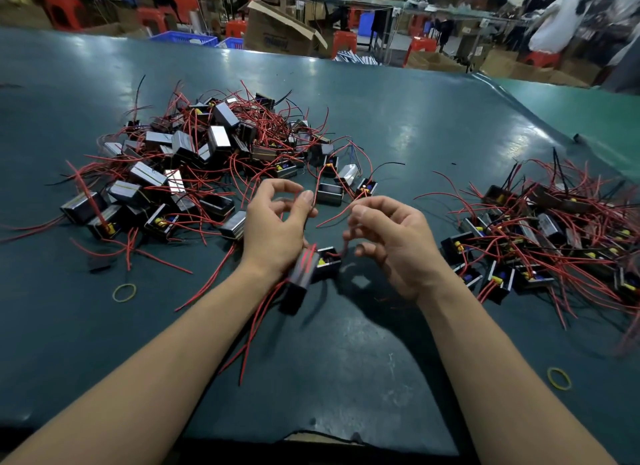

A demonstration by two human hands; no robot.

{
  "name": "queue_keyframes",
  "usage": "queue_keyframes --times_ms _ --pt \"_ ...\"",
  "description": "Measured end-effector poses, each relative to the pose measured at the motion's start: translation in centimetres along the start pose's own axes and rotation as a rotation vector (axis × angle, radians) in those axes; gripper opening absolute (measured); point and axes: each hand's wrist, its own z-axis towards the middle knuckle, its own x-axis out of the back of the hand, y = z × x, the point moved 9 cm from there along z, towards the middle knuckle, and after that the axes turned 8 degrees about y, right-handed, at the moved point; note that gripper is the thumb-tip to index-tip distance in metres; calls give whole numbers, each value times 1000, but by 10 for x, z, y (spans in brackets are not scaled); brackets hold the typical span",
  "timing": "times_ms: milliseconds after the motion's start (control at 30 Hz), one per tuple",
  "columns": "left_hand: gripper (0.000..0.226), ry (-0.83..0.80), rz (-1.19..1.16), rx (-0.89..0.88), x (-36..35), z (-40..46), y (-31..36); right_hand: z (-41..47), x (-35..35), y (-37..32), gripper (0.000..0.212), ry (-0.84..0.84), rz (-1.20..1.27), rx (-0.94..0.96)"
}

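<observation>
Black wired modules [327,265] sit at centre frame above the green table [346,353], gripped under the left hand [273,229] with fingers curled, while the right hand [391,239] fingertips pinch a red lead [334,216].

Left hand [277,222] grips black boxes [327,262] over the table [346,343]. Right hand [391,242] pinches a red wire [336,215]. Left pile [194,159] and right pile [554,229] flank them.

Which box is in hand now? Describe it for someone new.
On the green table, between the left pile and right pile, find the left hand. The open black box sits at its wrist, yellow part showing. Unlike the piled ones, it is held up off the table.
</observation>
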Motion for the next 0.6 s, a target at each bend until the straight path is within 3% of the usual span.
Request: queue_keyframes --times_ms 133,200,300,367,433,500,600 --pt "14 83 96 -7 6 1 -4 -3 -6 3 32 -72 -93 -22" --pt "16 173 180 -104 17 2 5 -7 -9 -1 43 -175 -137 -2" --pt "21 274 364 -278 32 4 23 -19 -15 -2 41 -391 -306 5" --pt "26 235 447 -319 32 5 24 -25 -20 1 34 -474 -471 36" --pt "20 179 564 -396 27 1 26 -22 -22 -5 24 -393 -599 161" --pt "15 133 632 -452 23 -3 27 -19 -21 -15 13 -256 -551 247" --pt "27 100 554 -365 27 -1 22 -13 -14 -20 7 -140 -464 275"
